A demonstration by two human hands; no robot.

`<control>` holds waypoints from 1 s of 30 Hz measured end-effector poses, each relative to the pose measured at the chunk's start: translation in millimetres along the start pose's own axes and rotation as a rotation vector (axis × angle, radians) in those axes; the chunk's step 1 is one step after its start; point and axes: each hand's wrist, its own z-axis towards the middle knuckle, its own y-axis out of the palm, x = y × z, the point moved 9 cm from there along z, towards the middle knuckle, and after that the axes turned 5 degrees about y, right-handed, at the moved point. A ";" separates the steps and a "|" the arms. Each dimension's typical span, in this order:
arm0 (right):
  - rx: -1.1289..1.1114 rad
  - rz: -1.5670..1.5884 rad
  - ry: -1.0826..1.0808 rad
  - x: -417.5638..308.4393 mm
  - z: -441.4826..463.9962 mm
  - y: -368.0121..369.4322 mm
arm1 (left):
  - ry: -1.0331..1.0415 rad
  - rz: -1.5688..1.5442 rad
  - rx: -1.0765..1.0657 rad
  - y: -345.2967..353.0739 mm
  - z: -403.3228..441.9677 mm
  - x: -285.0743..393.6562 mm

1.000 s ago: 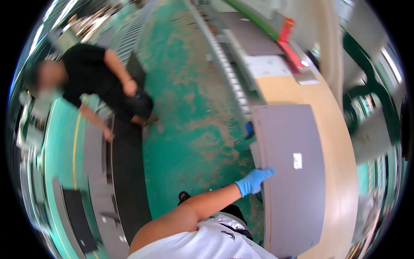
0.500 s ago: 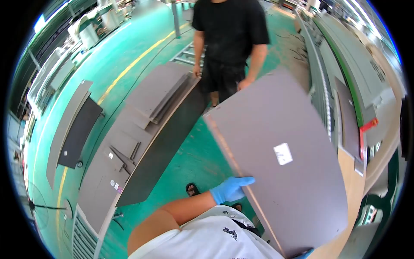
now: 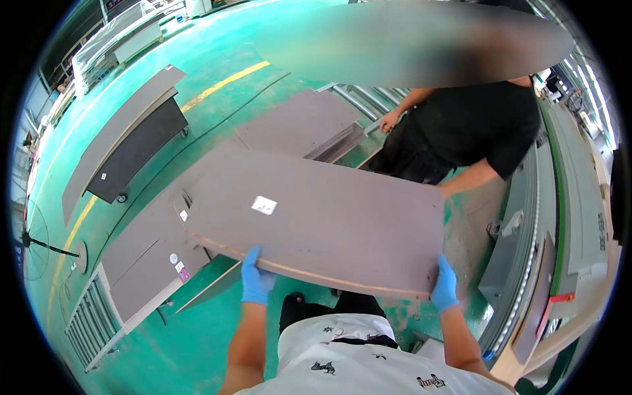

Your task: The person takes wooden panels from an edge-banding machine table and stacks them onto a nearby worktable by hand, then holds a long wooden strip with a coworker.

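Note:
A large grey-brown panel with a white label is held flat in front of me. My left hand, in a blue glove, is closed on its near edge. At the panel's near right corner, my right hand, also gloved in blue, grips the end. The panel's left part overlaps a stack of similar boards resting on a roller conveyor. Beyond the panel a co-worker in black stands with one hand near its far right corner.
A wheeled cart bearing long boards stands at the left. Rollers show at the lower left, beside a fan. Along the right runs a long machine bed with a green strip and a red piece.
The panel has swung from the right side to in front of me and over the stacked boards. My right hand has come into view on its right end. The co-worker appears farther right.

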 end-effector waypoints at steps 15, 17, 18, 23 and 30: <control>-0.277 -0.957 -0.022 10.3 594.8 384.9 | 0.078 -0.191 0.326 28.0 285.6 -54.9; -0.333 -0.929 -0.015 -2.2 641.0 416.7 | -0.049 -0.166 0.370 36.5 332.4 -87.3; -0.321 -0.961 -0.041 -19.0 644.4 433.9 | -0.058 -0.158 0.389 33.8 353.6 -98.0; -0.213 -1.233 -0.224 -5.1 782.4 453.3 | -0.065 -0.200 0.380 52.3 436.7 -142.1; -0.307 -1.074 -0.507 -60.0 763.1 557.5 | -0.301 -0.057 0.391 72.8 489.1 -166.1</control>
